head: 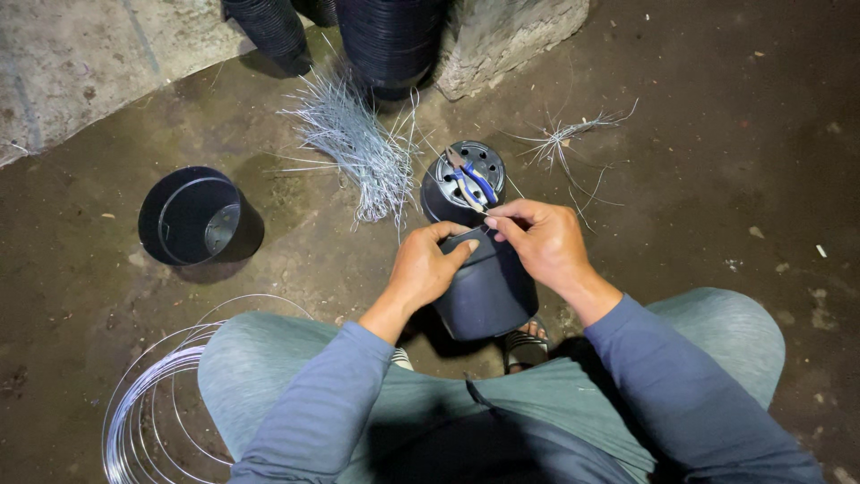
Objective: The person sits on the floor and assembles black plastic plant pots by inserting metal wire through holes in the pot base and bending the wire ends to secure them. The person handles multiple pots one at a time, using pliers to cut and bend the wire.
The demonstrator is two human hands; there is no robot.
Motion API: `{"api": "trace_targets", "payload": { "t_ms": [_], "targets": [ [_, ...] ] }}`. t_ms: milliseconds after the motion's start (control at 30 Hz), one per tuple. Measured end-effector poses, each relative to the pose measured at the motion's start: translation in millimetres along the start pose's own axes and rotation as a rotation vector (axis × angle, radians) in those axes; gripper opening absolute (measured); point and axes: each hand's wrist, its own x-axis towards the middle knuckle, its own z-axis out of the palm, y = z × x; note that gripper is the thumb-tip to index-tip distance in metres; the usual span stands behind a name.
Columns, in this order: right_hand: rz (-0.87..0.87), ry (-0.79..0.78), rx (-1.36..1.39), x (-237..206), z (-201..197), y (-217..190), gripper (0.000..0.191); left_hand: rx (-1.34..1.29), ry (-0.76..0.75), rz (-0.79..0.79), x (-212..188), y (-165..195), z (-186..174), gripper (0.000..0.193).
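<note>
A black plastic pot (488, 291) rests between my knees, its rim toward my hands. My left hand (426, 266) grips the pot's rim at the left. My right hand (541, 239) pinches a thin wire at the rim, thumb and forefinger closed on it. Just beyond stands an upturned black pot (463, 184) with holes in its base. Blue-handled pliers (470, 180) lie on top of it.
A bundle of cut silver wires (358, 148) lies on the dirt floor, with a smaller scatter (564, 139) to the right. An open black pot (195, 218) sits at the left. A wire coil (152, 403) lies by my left knee. Stacked black pots (390, 40) stand behind.
</note>
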Motion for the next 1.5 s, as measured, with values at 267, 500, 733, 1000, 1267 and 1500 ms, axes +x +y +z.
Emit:
{"api": "trace_targets", "payload": {
  "t_ms": [267, 500, 733, 1000, 1267, 1500],
  "targets": [
    [-0.074, 0.014, -0.031, -3, 1, -3, 0.014, -0.05, -0.016, -0.004, -1, 1, 1, 0.029],
    [-0.392, 0.137, -0.26, -9, 2, -10, 0.011, -0.07, 0.021, -0.007, 3, -6, 6, 0.029],
    [-0.516, 0.2, -0.282, -8, 15, -4, 0.011, -0.097, 0.135, 0.016, 5, -7, 13, 0.026],
    [-0.489, 0.226, -0.218, -5, 16, 2, 0.012, -0.044, 0.206, -0.046, 3, -8, 17, 0.029],
    [-0.555, 0.216, -0.303, -6, 14, -4, 0.01, -0.045, 0.215, -0.083, 7, -1, 17, 0.028],
    [-0.549, 0.238, -0.326, -5, 15, -4, 0.01, -0.056, 0.242, -0.021, 4, 1, 18, 0.024]
  ]
}}
